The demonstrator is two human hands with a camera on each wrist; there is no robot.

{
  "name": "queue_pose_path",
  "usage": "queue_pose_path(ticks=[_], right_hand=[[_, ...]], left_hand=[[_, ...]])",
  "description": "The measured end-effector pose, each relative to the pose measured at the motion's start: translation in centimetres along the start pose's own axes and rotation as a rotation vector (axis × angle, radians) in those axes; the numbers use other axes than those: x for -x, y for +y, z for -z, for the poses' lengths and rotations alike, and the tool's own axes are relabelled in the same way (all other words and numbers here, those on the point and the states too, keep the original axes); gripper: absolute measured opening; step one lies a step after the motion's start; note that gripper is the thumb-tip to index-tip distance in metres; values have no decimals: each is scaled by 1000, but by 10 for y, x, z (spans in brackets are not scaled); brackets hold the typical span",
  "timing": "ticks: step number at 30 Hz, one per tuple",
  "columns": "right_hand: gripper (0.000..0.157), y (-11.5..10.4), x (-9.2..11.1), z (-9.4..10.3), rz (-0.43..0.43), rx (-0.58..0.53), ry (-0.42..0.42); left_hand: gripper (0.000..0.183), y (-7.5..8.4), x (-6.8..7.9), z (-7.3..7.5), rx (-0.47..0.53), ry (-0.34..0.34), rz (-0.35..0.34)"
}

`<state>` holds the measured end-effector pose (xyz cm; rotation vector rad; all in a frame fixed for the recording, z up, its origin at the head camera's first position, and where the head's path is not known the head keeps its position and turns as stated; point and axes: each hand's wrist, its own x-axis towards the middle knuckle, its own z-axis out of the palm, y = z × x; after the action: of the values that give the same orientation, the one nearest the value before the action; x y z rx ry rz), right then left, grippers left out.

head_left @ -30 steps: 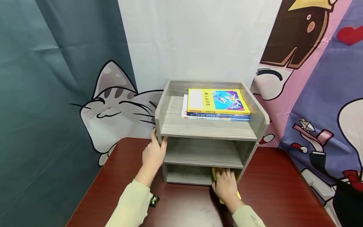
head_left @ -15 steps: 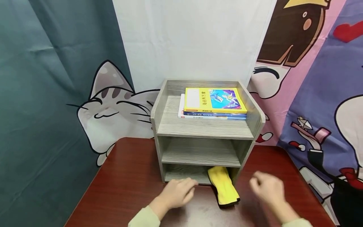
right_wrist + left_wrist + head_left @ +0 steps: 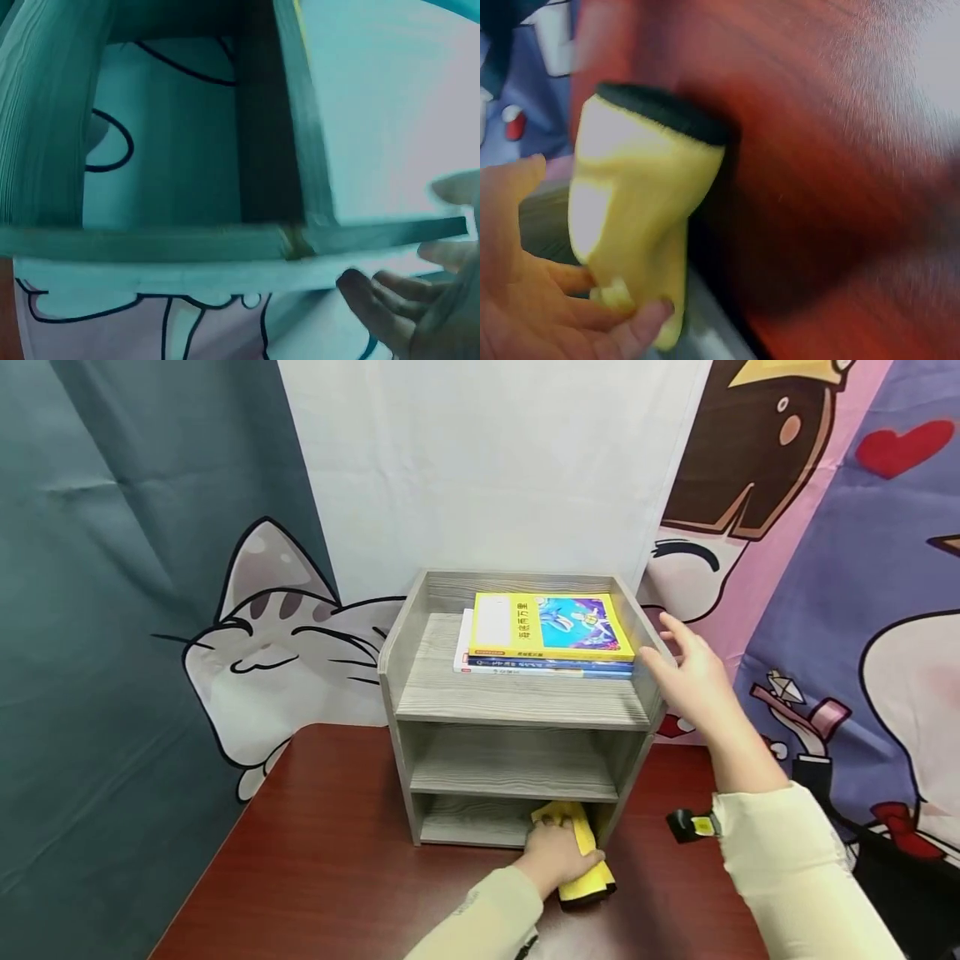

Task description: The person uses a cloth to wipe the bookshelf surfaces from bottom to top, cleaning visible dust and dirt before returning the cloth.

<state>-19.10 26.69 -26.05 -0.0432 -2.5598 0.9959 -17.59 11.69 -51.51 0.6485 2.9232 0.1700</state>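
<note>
A folded yellow cloth [image 3: 573, 852] with a black edge lies partly in the bottom compartment of the grey wooden shelf [image 3: 517, 714], its near end out on the table. My left hand [image 3: 555, 852] rests on the cloth at the compartment's mouth, thumb spread to the right. In the left wrist view, its fingertips touch the cloth [image 3: 641, 180] at the shelf end while the thumb stands apart. My right hand [image 3: 693, 681] is at the shelf's upper right side, thumb and fingers spread around the panel edge. The right wrist view shows these fingers [image 3: 382, 307] beside that panel [image 3: 382, 240].
Several stacked books [image 3: 551, 631], a yellow one on top, lie on the shelf's top tier. The shelf stands on a dark red table [image 3: 322, 843]. Behind it hang printed curtains [image 3: 480, 468] with cartoon figures.
My right hand left the cloth and rose to the shelf's right side. My left hand came from the shelf's left side over to the cloth. The head view shifted slightly.
</note>
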Motion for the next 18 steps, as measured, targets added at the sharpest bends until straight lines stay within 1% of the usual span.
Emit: queue_pose_path(ticks=[2, 3, 5, 6, 9, 12, 13, 15, 16, 18], right_hand=[[56, -5, -1, -6, -48, 54, 4], [54, -6, -1, -9, -63, 81, 9], [52, -8, -1, -12, -90, 113, 9], [51, -10, 0, -13, -94, 134, 10], [53, -11, 1, -17, -107, 166, 11], [54, -11, 2, -21, -116, 170, 47], [54, -11, 2, -23, -118, 169, 64], [53, -10, 1, -25, -114, 171, 105], [53, -9, 1, -25, -110, 171, 122], [54, -7, -1, -25, -105, 177, 150]], left_hand=[[87, 9, -2, -8, -40, -38, 32], [92, 13, -3, -13, -47, -33, 54], [95, 19, -6, -23, -41, 38, 93], [97, 22, -8, -29, -37, 83, 104], [96, 27, -10, -41, -55, 179, 120], [92, 30, -12, -49, -64, 218, 119], [91, 31, -13, -49, -48, 219, 116], [88, 32, -16, -49, 29, 231, 100], [86, 32, -17, -48, 93, 230, 88], [81, 32, -21, -45, 277, 211, 61]])
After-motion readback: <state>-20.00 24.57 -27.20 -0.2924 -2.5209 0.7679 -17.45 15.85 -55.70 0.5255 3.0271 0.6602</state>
